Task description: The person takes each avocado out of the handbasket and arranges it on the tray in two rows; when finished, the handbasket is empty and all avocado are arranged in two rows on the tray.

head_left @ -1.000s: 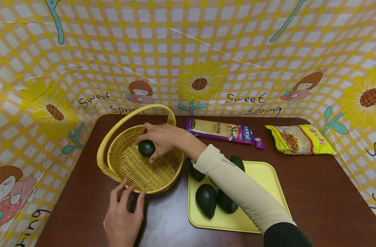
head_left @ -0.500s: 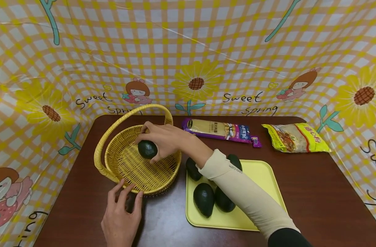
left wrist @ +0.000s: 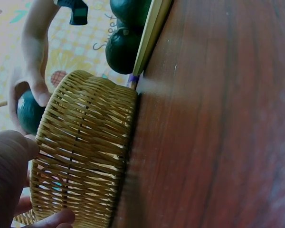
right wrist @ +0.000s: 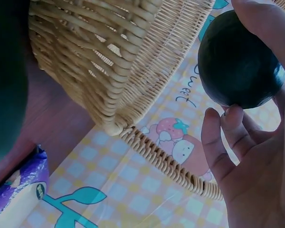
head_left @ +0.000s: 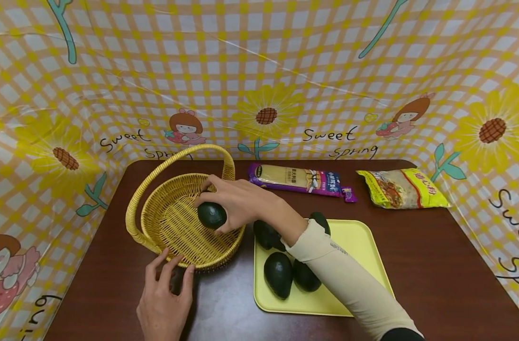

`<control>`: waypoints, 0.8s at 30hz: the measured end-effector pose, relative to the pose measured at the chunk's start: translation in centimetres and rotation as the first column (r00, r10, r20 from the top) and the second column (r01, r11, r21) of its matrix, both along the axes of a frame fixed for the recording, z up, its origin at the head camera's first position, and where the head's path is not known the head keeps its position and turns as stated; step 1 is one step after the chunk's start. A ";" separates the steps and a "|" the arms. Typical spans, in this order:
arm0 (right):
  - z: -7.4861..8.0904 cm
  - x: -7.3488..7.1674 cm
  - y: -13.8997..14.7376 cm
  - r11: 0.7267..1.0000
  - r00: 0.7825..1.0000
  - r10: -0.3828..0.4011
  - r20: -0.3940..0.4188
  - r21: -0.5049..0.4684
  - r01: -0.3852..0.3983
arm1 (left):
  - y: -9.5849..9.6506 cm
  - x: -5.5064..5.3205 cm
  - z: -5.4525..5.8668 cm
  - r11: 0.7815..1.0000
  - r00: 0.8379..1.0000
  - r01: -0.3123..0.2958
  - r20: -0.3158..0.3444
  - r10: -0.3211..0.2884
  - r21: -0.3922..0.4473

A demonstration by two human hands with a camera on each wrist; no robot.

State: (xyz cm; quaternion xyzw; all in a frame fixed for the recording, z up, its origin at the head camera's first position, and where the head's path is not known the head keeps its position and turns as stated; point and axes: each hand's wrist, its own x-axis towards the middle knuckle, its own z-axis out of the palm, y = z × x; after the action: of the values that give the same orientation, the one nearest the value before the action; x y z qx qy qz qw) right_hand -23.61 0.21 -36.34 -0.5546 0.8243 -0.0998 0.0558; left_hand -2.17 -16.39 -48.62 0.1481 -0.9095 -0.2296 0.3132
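In the head view my right hand [head_left: 238, 201] grips a dark green avocado [head_left: 211, 215] above the inside of a yellow wicker basket [head_left: 235, 248]. The right wrist view shows the avocado [right wrist: 240, 61] between thumb and fingers, raised above the basket's rim. My left hand [head_left: 165, 293] holds the near rim of the basket, fingertips over the edge beside the foot of the handle; some fingers are hidden behind the weave in the left wrist view. Several more avocados [head_left: 278, 274] lie on a yellow tray [head_left: 361, 241] to the right, partly covered by my right forearm.
Behind the tray lies a purple pasta packet [head_left: 295, 179], with a yellow food bag [head_left: 404, 188] to its right. The basket's tall arched handle [head_left: 141, 194] leans to the left. A checked cloth [head_left: 327, 57] hangs round the dark brown table [head_left: 430, 270].
Still holding the avocado, my right hand has shifted a little right and nearer over the basket. My left hand keeps its place on the rim. The whole view has drifted slightly.
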 end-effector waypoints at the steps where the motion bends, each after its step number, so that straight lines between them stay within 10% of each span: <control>1: -0.1 0.1 0.2 1.000 1.000 -0.002 -0.002 -0.001 0.002 | 0.0 0.0 0.0 1.000 1.000 0.000 0.001 0.000 -0.001; 24: -1.2 2.3 4.6 0.993 1.000 -0.006 -0.013 -0.118 0.004 | 0.2 0.1 0.0 1.000 1.000 -0.002 -0.011 0.002 0.023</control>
State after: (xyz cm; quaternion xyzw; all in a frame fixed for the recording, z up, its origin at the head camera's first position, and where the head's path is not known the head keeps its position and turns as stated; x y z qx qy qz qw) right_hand -21.26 4.85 -37.56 -0.5555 0.8186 -0.1450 0.0173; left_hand -2.09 -16.21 -48.67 0.1514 -0.9049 -0.2406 0.3167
